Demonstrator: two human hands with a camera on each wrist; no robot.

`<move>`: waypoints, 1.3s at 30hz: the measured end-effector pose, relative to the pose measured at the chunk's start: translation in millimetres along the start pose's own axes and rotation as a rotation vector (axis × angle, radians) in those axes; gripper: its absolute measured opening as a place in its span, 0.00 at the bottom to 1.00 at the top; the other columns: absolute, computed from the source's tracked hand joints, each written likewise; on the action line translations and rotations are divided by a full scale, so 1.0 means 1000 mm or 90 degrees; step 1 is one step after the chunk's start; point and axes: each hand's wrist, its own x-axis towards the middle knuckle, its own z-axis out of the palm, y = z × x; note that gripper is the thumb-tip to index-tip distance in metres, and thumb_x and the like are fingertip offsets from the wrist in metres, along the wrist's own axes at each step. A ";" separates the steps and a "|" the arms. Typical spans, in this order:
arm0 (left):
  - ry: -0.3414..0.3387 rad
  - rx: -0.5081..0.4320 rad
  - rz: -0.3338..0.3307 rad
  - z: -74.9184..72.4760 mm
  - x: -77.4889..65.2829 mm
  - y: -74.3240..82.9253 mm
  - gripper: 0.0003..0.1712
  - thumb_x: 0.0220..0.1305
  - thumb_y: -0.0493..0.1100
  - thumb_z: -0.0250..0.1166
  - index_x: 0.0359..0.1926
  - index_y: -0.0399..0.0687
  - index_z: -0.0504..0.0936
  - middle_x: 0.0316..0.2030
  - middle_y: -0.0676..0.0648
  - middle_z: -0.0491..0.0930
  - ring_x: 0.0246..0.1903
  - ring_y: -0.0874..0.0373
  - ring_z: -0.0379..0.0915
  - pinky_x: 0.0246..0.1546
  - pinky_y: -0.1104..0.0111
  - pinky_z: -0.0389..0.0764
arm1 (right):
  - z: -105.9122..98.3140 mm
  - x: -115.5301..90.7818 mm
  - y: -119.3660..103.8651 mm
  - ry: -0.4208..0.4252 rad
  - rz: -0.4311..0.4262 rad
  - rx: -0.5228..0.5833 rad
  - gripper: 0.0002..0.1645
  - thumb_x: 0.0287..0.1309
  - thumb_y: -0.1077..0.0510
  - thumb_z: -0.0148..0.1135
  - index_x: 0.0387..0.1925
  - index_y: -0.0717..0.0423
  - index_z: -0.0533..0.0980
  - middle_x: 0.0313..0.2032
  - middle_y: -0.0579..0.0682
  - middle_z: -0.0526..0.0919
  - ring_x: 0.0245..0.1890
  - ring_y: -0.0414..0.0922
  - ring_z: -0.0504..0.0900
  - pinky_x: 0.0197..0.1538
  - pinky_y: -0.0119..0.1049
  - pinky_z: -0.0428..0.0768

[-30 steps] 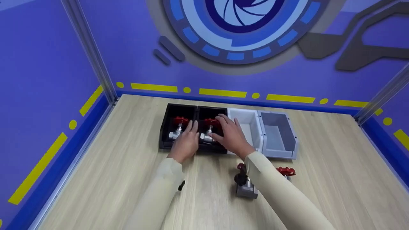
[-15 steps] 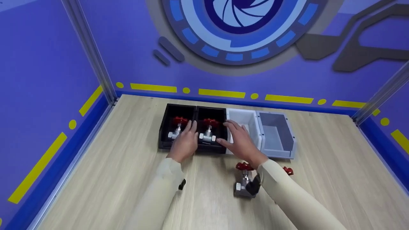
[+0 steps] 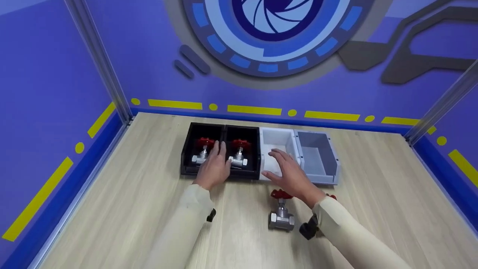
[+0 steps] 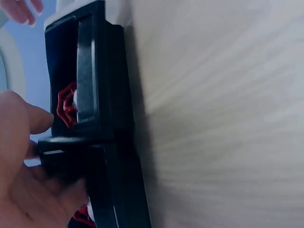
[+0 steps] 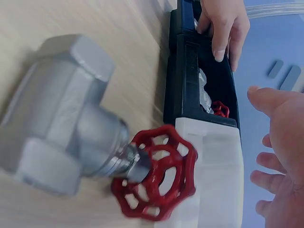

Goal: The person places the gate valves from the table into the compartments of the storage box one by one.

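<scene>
Two globe valves with red handwheels, a left valve [image 3: 200,158] and a right valve [image 3: 239,160], stand in the left black bin [image 3: 183,160] and right black bin [image 3: 255,173]. My left hand [image 3: 213,168] straddles the wall between these bins, thumb on the right side, fingers reaching over the left one. Above the front of the white bin [image 3: 267,164], my right hand [image 3: 293,177] is spread, holding nothing. A third valve [image 3: 282,220] stands upright on the table below it, large in the right wrist view. A fourth valve's red handwheel [image 3: 331,196] is mostly hidden behind my right sleeve.
A grey bin [image 3: 332,179] ends the row on the right. The bins stand on a wooden table [image 3: 149,209], bounded by blue panels [image 3: 157,82] at the back and sides. Black straps with small black pieces sit at both wrists.
My right hand has drawn away from the valve in the right black bin and moved right, over the white bin. My left hand stays at the bins' dividing wall. The third valve is now uncovered.
</scene>
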 end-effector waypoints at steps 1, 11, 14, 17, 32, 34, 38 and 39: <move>0.007 0.005 0.002 0.001 0.000 0.001 0.38 0.72 0.49 0.52 0.76 0.42 0.49 0.76 0.39 0.42 0.70 0.42 0.56 0.63 0.53 0.70 | -0.002 -0.003 0.001 -0.008 0.009 0.003 0.41 0.60 0.40 0.62 0.69 0.53 0.63 0.71 0.53 0.62 0.72 0.53 0.60 0.75 0.55 0.50; 0.048 0.057 0.073 0.013 0.006 0.028 0.36 0.73 0.50 0.51 0.75 0.43 0.52 0.77 0.43 0.45 0.77 0.48 0.33 0.75 0.55 0.46 | -0.013 -0.034 0.010 -0.033 0.042 0.035 0.40 0.60 0.41 0.63 0.69 0.50 0.63 0.72 0.50 0.62 0.72 0.53 0.60 0.70 0.55 0.62; 0.043 0.031 0.105 0.016 0.007 0.037 0.34 0.73 0.49 0.51 0.74 0.44 0.55 0.76 0.44 0.50 0.77 0.49 0.36 0.74 0.54 0.50 | -0.014 -0.041 0.011 -0.034 0.048 0.034 0.41 0.60 0.40 0.63 0.70 0.48 0.63 0.72 0.49 0.61 0.72 0.52 0.60 0.70 0.54 0.62; 0.049 0.006 0.132 0.019 0.007 0.043 0.32 0.73 0.48 0.51 0.73 0.43 0.58 0.74 0.44 0.55 0.76 0.49 0.42 0.73 0.55 0.54 | -0.013 -0.047 0.010 -0.041 0.039 0.023 0.41 0.60 0.40 0.62 0.70 0.48 0.62 0.72 0.49 0.62 0.72 0.52 0.60 0.70 0.54 0.63; 0.007 -0.089 0.148 0.036 0.006 0.059 0.31 0.73 0.47 0.51 0.74 0.46 0.58 0.74 0.41 0.56 0.71 0.45 0.56 0.69 0.51 0.61 | -0.001 -0.069 0.009 -0.101 0.046 -0.004 0.51 0.55 0.33 0.62 0.74 0.47 0.56 0.74 0.49 0.58 0.73 0.51 0.59 0.70 0.53 0.64; -0.001 -0.088 0.146 0.037 0.006 0.060 0.32 0.73 0.47 0.51 0.74 0.47 0.58 0.74 0.41 0.56 0.70 0.44 0.57 0.69 0.51 0.62 | 0.000 -0.071 0.009 -0.111 0.030 -0.018 0.54 0.54 0.31 0.62 0.74 0.49 0.55 0.74 0.51 0.57 0.73 0.52 0.59 0.70 0.53 0.64; -0.011 -0.082 0.151 0.040 0.007 0.064 0.33 0.73 0.47 0.52 0.74 0.48 0.57 0.74 0.41 0.56 0.69 0.43 0.59 0.68 0.51 0.64 | 0.001 -0.076 0.009 -0.126 0.000 -0.044 0.60 0.49 0.31 0.66 0.75 0.54 0.53 0.73 0.56 0.57 0.72 0.55 0.58 0.71 0.53 0.62; -0.012 -0.080 0.151 0.041 0.007 0.065 0.33 0.73 0.48 0.52 0.74 0.48 0.57 0.74 0.41 0.56 0.69 0.43 0.59 0.68 0.51 0.64 | 0.002 -0.077 0.009 -0.130 -0.005 -0.050 0.62 0.47 0.32 0.68 0.75 0.55 0.52 0.73 0.57 0.57 0.72 0.56 0.58 0.71 0.54 0.62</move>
